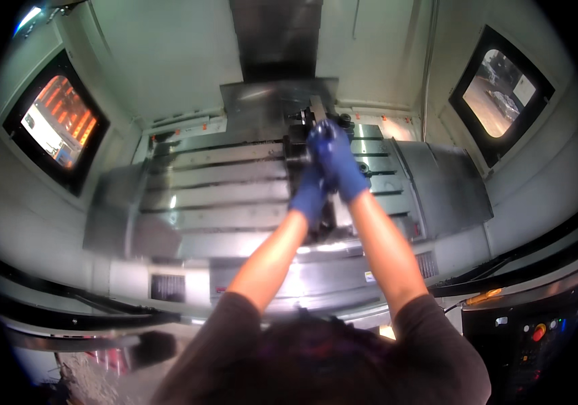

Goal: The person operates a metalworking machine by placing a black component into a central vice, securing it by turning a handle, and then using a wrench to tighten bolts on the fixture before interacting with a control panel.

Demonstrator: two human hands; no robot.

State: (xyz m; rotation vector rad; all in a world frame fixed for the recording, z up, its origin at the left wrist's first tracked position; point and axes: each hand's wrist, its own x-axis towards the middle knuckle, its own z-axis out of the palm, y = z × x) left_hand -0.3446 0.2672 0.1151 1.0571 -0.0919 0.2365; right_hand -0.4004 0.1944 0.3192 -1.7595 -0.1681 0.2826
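Observation:
Both my hands wear blue gloves and meet over a dark machine vise [296, 150], which is clamped on the slotted metal table [215, 196] of a milling machine. My right hand [335, 152] is farther forward, its fingers closed and blurred; what they hold, if anything, is hidden. Lower and just to its left, my left hand [311, 189] is pressed close against it, with its fingers mostly covered. A pale metal bar [317, 108] sticks out beyond the right hand. Dark round fittings [345, 121] sit beside the vise.
Smooth metal covers [447, 182] flank the table. Light enclosure walls carry a left window [60, 121] and a right window [501, 93]. At lower right is a control panel [525, 351] with a red button [539, 332]; an orange-handled tool [483, 297] lies above it.

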